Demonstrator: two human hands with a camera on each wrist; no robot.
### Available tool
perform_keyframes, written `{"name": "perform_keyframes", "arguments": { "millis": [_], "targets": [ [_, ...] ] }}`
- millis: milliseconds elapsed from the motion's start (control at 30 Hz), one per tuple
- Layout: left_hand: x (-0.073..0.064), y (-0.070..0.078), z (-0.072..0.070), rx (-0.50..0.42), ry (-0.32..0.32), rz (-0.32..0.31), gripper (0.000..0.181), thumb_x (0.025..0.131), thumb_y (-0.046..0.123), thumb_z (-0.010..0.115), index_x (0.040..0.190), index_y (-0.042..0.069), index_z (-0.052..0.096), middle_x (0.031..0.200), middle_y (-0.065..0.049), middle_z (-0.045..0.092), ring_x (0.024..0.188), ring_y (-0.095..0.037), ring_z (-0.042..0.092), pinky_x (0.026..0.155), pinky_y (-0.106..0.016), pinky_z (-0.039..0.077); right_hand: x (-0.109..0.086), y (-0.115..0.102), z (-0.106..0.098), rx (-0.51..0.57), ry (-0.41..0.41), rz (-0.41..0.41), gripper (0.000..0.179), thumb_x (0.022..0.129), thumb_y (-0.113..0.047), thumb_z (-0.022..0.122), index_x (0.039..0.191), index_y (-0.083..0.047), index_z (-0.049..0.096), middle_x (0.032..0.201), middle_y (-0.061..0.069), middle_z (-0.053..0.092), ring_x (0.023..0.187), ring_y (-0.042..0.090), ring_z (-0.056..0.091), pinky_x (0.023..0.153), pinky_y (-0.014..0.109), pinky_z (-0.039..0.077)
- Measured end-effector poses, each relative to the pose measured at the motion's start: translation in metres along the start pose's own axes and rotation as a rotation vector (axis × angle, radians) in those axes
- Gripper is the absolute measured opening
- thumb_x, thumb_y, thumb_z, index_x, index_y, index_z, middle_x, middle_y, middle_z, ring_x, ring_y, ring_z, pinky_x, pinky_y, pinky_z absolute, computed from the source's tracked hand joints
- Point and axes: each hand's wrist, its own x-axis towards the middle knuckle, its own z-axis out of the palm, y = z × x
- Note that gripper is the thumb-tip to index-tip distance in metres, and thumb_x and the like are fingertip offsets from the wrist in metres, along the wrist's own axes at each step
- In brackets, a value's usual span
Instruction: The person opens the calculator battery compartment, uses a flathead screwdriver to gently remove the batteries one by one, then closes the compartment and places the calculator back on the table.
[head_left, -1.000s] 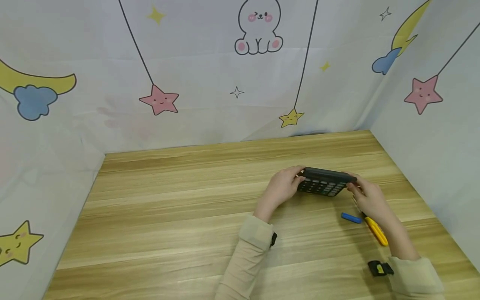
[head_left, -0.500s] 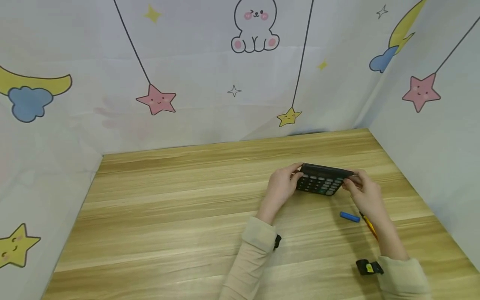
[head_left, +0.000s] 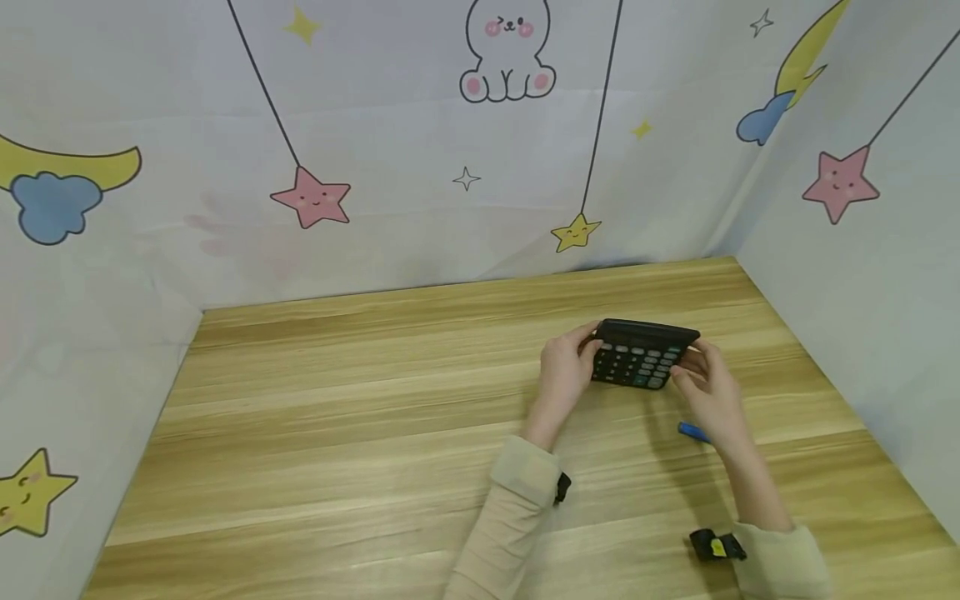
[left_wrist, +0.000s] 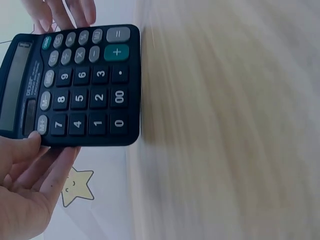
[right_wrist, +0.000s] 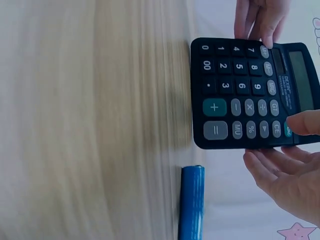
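Note:
A black calculator (head_left: 637,354) with grey, black and green keys stands tilted up near the back right of the table, keys facing the person. Its lower edge is close to the wood. My left hand (head_left: 564,367) pinches its left side, the thumb beside the M+ key in the left wrist view and the fingers behind. At the opposite side, my right hand (head_left: 708,392) holds it, with the thumb (right_wrist: 304,123) over the green AC key and the fingers at the back. A small blue cylinder (right_wrist: 191,202) lies just below the right hand, partly covered by it in the head view.
The wood-grain table (head_left: 337,433) ends at a white cloth backdrop (head_left: 405,200) printed with stars and moons, which also rises along both sides. A black strap (head_left: 716,546) with a yellow patch sits by the right sleeve (head_left: 780,562).
The calculator has tilted back, showing more of its keys. My right hand has shifted left; its arm now hides the yellow-handled tool and part of the blue cylinder. My left hand keeps its grip.

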Motion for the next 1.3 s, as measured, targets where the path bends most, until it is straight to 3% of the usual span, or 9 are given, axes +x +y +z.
{"name": "perform_keyframes", "arguments": {
  "millis": [200, 367, 533, 667, 767, 867, 1033, 1167, 1300],
  "targets": [
    [-0.001, 0.002, 0.005, -0.078, 0.014, -0.047, 0.036, 0.092, 0.009, 0.062, 0.128, 0.01, 0.063, 0.113, -0.011, 0.068, 0.099, -0.021, 0.068, 0.08, -0.021, 0.054, -0.001, 0.0, 0.006, 0.051, 0.029, 0.015, 0.062, 0.101, -0.021, 0.046, 0.153, -0.005, 0.017, 0.145, 0.025, 0.041, 0.131, 0.039, 0.042, 0.108, 0.033, 0.039],
    [-0.001, 0.004, 0.007, -0.13, 0.002, -0.083, 0.045, 0.091, 0.001, 0.06, 0.133, 0.015, 0.058, 0.115, -0.011, 0.062, 0.103, -0.022, 0.063, 0.083, -0.018, 0.052, -0.002, -0.001, 0.011, 0.102, 0.044, 0.032, 0.064, 0.1, -0.015, 0.046, 0.154, -0.004, 0.013, 0.149, 0.026, 0.036, 0.135, 0.04, 0.038, 0.11, 0.027, 0.037],
    [0.0, 0.003, 0.008, -0.218, -0.016, -0.076, 0.052, 0.089, -0.012, 0.051, 0.135, 0.013, 0.056, 0.118, -0.014, 0.061, 0.108, -0.026, 0.062, 0.088, -0.023, 0.051, -0.001, -0.003, 0.014, 0.182, 0.049, 0.059, 0.065, 0.099, -0.008, 0.045, 0.154, -0.005, 0.009, 0.151, 0.026, 0.032, 0.137, 0.039, 0.034, 0.113, 0.031, 0.033],
    [0.0, 0.0, 0.008, -0.309, -0.045, -0.072, 0.059, 0.086, -0.018, 0.043, 0.137, 0.01, 0.053, 0.121, -0.017, 0.058, 0.114, -0.028, 0.059, 0.093, -0.026, 0.05, 0.0, -0.003, 0.015, 0.248, 0.046, 0.07, 0.066, 0.098, -0.002, 0.043, 0.153, -0.003, 0.007, 0.153, 0.025, 0.028, 0.14, 0.039, 0.03, 0.116, 0.047, 0.026],
    [0.001, -0.002, 0.008, -0.353, -0.05, -0.065, 0.06, 0.086, -0.019, 0.039, 0.138, 0.008, 0.052, 0.123, -0.019, 0.058, 0.116, -0.029, 0.059, 0.096, -0.03, 0.05, 0.001, -0.003, 0.015, 0.264, 0.043, 0.08, 0.066, 0.097, -0.001, 0.042, 0.153, -0.002, 0.006, 0.155, 0.024, 0.024, 0.141, 0.039, 0.028, 0.116, 0.049, 0.024],
    [0.001, -0.004, 0.008, -0.382, -0.046, -0.05, 0.059, 0.085, -0.019, 0.038, 0.138, 0.004, 0.051, 0.124, -0.021, 0.057, 0.117, -0.031, 0.059, 0.098, -0.034, 0.049, 0.002, -0.003, 0.016, 0.274, 0.052, 0.103, 0.066, 0.097, -0.002, 0.042, 0.154, -0.005, 0.008, 0.157, 0.02, 0.023, 0.141, 0.037, 0.029, 0.114, 0.031, 0.031],
    [0.001, -0.006, 0.008, -0.426, -0.064, -0.074, 0.066, 0.081, -0.021, 0.038, 0.142, 0.003, 0.045, 0.129, -0.02, 0.057, 0.121, -0.031, 0.057, 0.1, -0.038, 0.048, 0.004, -0.005, 0.018, 0.295, 0.069, 0.14, 0.064, 0.097, -0.005, 0.042, 0.155, -0.011, 0.014, 0.158, 0.015, 0.023, 0.14, 0.036, 0.032, 0.091, 0.005, 0.038],
    [0.0, -0.007, 0.006, -0.465, -0.094, -0.126, 0.078, 0.077, -0.023, 0.04, 0.148, 0.01, 0.038, 0.133, -0.016, 0.056, 0.126, -0.028, 0.053, 0.1, -0.039, 0.048, 0.005, -0.006, 0.018, 0.293, 0.071, 0.179, 0.063, 0.098, -0.009, 0.042, 0.155, -0.016, 0.017, 0.159, 0.013, 0.023, 0.14, 0.034, 0.033, 0.089, 0.007, 0.038],
    [0.0, -0.008, 0.006, -0.487, -0.116, -0.152, 0.083, 0.076, -0.022, 0.041, 0.15, 0.015, 0.034, 0.137, -0.014, 0.054, 0.129, -0.026, 0.05, 0.102, -0.04, 0.046, 0.007, -0.008, 0.018, 0.337, 0.083, 0.231, 0.062, 0.098, -0.009, 0.041, 0.155, -0.02, 0.018, 0.16, 0.01, 0.022, 0.141, 0.032, 0.031, 0.1, 0.018, 0.037]
  ]
}}
